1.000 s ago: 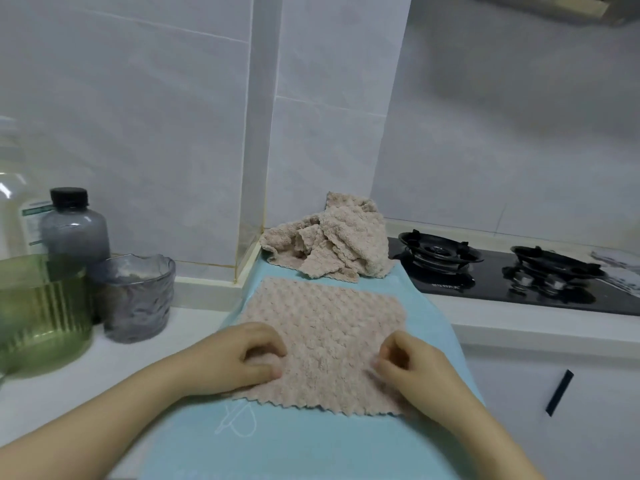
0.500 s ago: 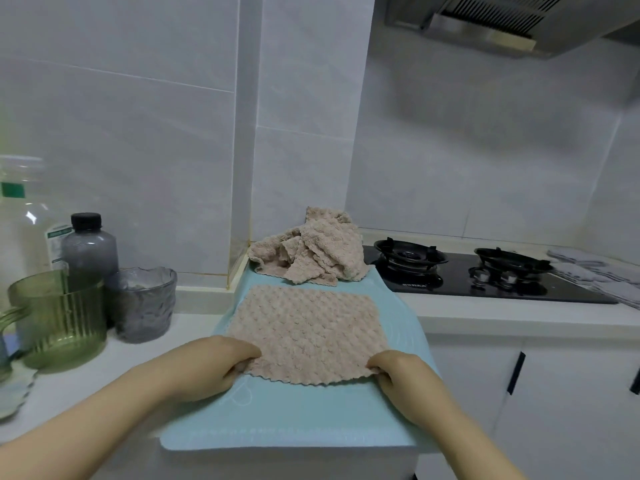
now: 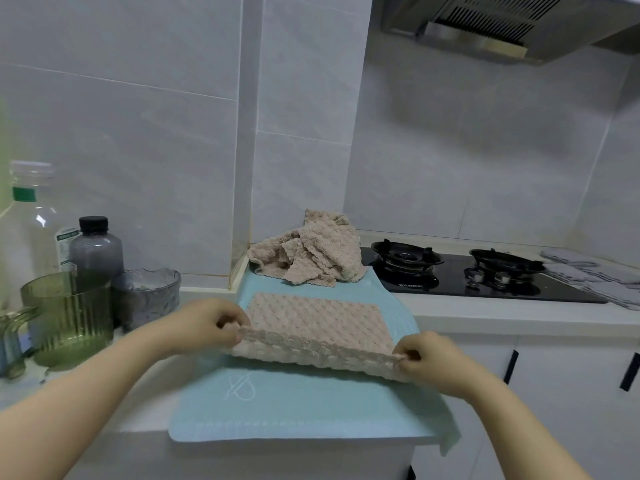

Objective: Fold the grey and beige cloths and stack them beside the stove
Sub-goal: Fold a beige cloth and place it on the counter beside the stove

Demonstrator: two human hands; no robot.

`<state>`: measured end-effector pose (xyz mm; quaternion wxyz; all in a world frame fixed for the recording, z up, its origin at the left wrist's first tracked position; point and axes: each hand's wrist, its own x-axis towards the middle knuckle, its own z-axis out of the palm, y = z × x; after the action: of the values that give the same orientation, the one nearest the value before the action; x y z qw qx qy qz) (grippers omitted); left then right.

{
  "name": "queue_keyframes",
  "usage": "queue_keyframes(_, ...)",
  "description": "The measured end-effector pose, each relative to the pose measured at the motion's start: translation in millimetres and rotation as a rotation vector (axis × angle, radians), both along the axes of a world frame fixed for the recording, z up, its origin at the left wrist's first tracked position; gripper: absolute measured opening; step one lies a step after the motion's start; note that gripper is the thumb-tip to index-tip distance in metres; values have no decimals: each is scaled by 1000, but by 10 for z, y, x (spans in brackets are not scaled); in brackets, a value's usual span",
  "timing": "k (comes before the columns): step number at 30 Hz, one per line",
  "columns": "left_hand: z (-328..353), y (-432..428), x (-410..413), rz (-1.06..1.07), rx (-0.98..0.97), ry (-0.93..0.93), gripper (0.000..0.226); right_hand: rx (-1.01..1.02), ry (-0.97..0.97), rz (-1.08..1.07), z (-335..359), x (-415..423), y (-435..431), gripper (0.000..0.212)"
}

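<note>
Head view: a person's left hand [image 3: 211,323] and right hand [image 3: 426,362] each pinch a near corner of a beige cloth [image 3: 318,323] between thumb and curled fingers. They raise its near edge off the pale blue mat [image 3: 294,407], while the far half lies flat just beyond the knuckles. Gripping both corners at once, with the hem stretched taut between the hands, appears meant to keep the edge straight. It could then be carried away from the body and laid on the far edge for a first fold in half.

Beyond the hands, at the mat's far end, a heap of crumpled beige cloths [image 3: 311,254] waits unfolded, close against the left side of the stove [image 3: 450,285]. Well to the right of the right hand, past both burners, grey cloths [image 3: 595,275] lie on the counter beside the stove. Whether all are folded cannot be told from here. Left of the left hand stand a green glass jug [image 3: 69,317], a grey glass cup [image 3: 145,296] and a dark bottle [image 3: 96,251], apart from the work.

Half a second ago both hands sat low at the near corners and the cloth rested wholly flat; now its near edge is lifted and curling forward. A second ago the fingers were pressing on the cloth's surface, apparently smoothing it. The heap and the vessels have not moved. The camera has tipped upward, bringing the range hood [image 3: 502,26] into view.
</note>
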<state>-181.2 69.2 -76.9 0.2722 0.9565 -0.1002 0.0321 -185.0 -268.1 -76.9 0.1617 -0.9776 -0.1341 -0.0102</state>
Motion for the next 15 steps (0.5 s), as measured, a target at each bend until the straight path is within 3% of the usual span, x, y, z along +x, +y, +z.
queue_keyframes(2, 46, -8, 77, 50, -299, -43, 11, 204, -88, -106, 26, 92, -10, 10)
queue_keyframes(5, 45, -106, 341, 186, -431, -169, 10, 562, -142, -241, -2, 337, 45, 12)
queue_keyframes(10, -16, -346, 887, 408, -208, -346, 22, 736, -226, -405, -74, 916, 210, 10)
queue_keyframes(15, -202, -429, 1410, 442, -49, -389, 35, 695, -249, -472, -178, 1422, 303, 15)
